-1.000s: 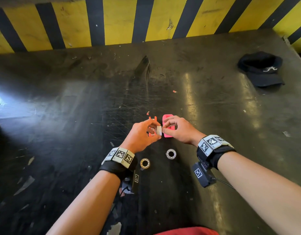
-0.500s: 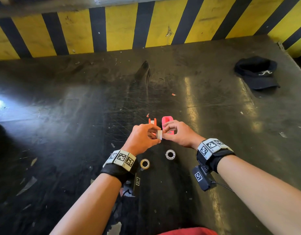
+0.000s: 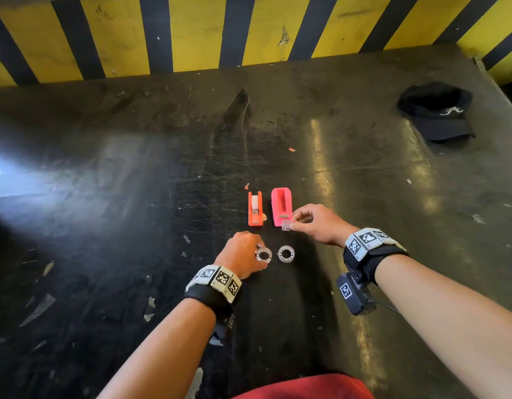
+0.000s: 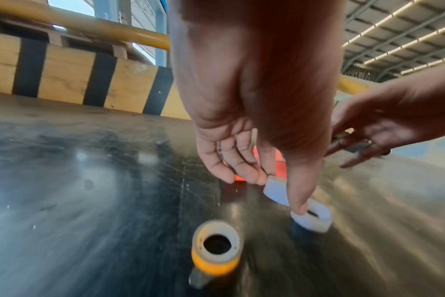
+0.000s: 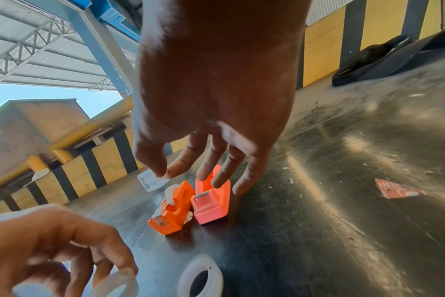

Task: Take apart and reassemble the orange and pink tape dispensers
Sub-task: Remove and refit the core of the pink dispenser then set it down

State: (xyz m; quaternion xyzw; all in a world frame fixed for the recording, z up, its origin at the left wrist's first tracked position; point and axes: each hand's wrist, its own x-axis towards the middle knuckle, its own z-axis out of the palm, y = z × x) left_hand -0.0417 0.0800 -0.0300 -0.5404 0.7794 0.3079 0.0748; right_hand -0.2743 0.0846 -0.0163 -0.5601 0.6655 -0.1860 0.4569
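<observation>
The orange dispenser [image 3: 255, 209] [image 5: 173, 209] and the pink dispenser [image 3: 281, 207] [image 5: 211, 203] stand side by side on the dark table. My right hand [image 3: 292, 223] [image 5: 164, 173] hovers by the pink one's near end and pinches a small clear plastic piece [image 3: 285, 225] [image 5: 152, 181] between thumb and forefinger. Nearer me, my left hand [image 3: 259, 254] [image 4: 280, 193] pinches a whitish tape roll [image 3: 263, 254] [image 4: 275, 189] just above the table. A second white roll [image 3: 285, 252] [image 4: 311, 219] [image 5: 201, 277] lies flat beside it. A yellowish roll [image 4: 216, 247] lies under my left wrist, hidden in the head view.
A black cap [image 3: 439, 113] lies at the far right near the table's edge. A yellow-and-black striped wall [image 3: 191, 33] closes the far side. Small tape scraps, one of them red [image 5: 396, 191], dot the scratched surface.
My hands, joined on a white piece over the dispensers, have come apart. The left has dropped toward me with the whitish roll. The right stays by the pink dispenser with the clear piece.
</observation>
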